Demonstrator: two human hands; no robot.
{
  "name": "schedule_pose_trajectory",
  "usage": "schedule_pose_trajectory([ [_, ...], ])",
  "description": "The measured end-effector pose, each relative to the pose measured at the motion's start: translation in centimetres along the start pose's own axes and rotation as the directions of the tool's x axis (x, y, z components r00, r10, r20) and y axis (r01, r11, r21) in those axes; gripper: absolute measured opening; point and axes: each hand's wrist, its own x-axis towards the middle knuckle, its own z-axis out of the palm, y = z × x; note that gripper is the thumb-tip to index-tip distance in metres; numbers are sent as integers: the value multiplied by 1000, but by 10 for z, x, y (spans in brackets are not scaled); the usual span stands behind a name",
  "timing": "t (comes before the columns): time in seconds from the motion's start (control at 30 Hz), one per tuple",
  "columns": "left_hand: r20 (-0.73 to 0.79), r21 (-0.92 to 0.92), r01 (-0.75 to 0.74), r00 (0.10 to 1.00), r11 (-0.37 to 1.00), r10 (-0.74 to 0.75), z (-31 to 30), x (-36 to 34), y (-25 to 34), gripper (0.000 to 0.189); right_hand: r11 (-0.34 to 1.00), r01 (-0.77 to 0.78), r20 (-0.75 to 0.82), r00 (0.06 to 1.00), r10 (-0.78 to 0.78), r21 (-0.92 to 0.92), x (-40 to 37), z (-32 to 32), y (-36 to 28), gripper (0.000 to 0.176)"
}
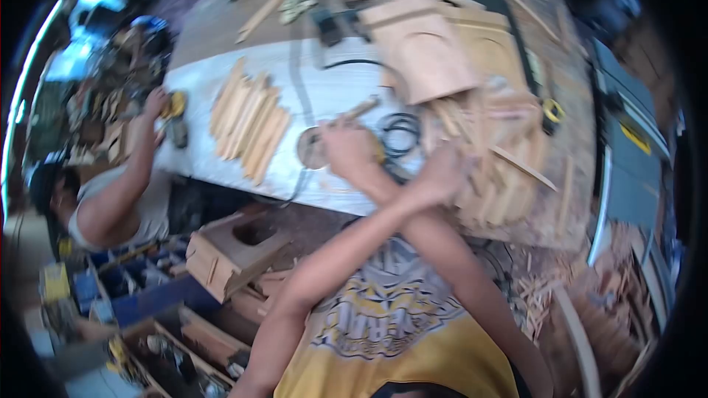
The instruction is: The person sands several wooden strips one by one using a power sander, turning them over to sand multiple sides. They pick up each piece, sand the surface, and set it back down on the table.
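Our arms cross over the workbench (199,158): our right hand (346,151) reaches to the left and our left hand (442,171) reaches to the right. The right hand is curled shut round a short wooden stick (361,109), which juts up and away from the fist, just beside a round disc (311,149) lying on the pale board. A coil of black cable (402,133) lies just right of that hand. The left hand lies on a heap of wood strips (501,177), and the blur hides whether its fingers are spread or pinching one, so we cannot tell. To our mind, good work here means gripping the stick firmly near its middle so it does not twist, and bearing down on the heap with a flat palm so nothing slides. Crossed forearms cramp our reach, so we judge small, slow moves safest, clear of the cable. Well to the left, a co-worker's hand (155,103) rests by a yellow tool (175,107), near a row of slats (247,124).
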Motion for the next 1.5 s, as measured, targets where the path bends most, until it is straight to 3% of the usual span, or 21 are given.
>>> schedule_pose_trajectory([
  [0.03,-40,15,32,999,999,-32,-22,-18,-4,38,1000,-14,13,1000,14,-3,1,-6,2,59],
  [0.1,-214,-246,-283,949,927,232,-54,-61,9,31,999,-47,-27,999,47,-13,2,-11,2,50],
  [0.17,-330,-371,-240,937,897,114,-101,-105,-7,21,995,-99,-17,995,99,-23,8,-11,6,52],
  [0.2,-479,-204,-223,872,953,102,-126,-122,-34,18,988,-152,-7,988,152,-38,11,-11,4,54],
  [0.23,-652,-216,-235,757,948,40,-140,-125,-76,17,984,-168,1,986,168,-53,12,-12,0,54],
  [0.27,-746,-245,-49,647,968,-156,-160,-125,-119,16,980,-188,-2,982,188,-59,15,-15,-1,57],
  [0.3,-788,35,169,610,985,-77,-181,-127,-169,18,976,-207,-3,978,207,-66,17,-17,-1,59],
  [0.37,-759,525,422,625,739,183,-199,-130,-251,27,966,-241,-19,971,240,-92,21,-16,-5,59],
  [0.57,-609,561,274,775,782,166,-193,-141,-338,33,930,-356,-111,932,346,-88,27,-6,-18,58],
  [0.63,-592,548,253,791,797,156,-196,-141,-335,27,918,-389,-95,919,382,-72,28,-5,-23,60],
  [0.73,-568,677,236,769,697,292,-206,-145,-320,22,905,-420,-97,906,413,-66,28,-4,-24,62],
  [0.77,-626,243,245,778,939,-41,-210,-150,-306,26,906,-419,-94,906,412,-67,29,-5,-23,62],
  [0.8,-511,-258,268,778,928,-366,-216,-159,-287,31,904,-418,-81,908,412,-91,28,-8,-23,63],
  [0.83,-512,-266,278,770,923,-380,-224,-169,-266,31,903,-413,-65,911,408,-117,26,-11,-22,64],
  [0.9,-237,-501,296,857,813,-458,-236,-185,-226,39,911,-401,-38,916,399,-97,24,-16,-20,66],
  [1.17,-109,-635,157,951,757,-289,-172,-206,-176,34,958,-283,6,959,284,-53,5,-27,4,63],
  [1.3,-64,-657,279,905,700,-421,-123,-208,-186,33,985,-159,75,984,165,-70,-3,-32,18,68],
  [1.37,-76,-616,359,859,701,-507,-94,-211,-205,35,990,-125,101,986,130,-62,-10,-34,22,69],
  [1.43,-475,-172,342,793,924,-382,-58,-211,-220,47,995,-75,143,986,83,-60,-16,-38,25,70],
  [1.47,-377,-203,565,709,800,-596,-53,-214,-213,58,997,-44,139,989,53,-64,-19,-39,26,68],
  [1.5,-384,-139,625,680,768,-624,-41,-215,-223,64,998,-18,140,990,27,-67,-25,-40,26,67],
])
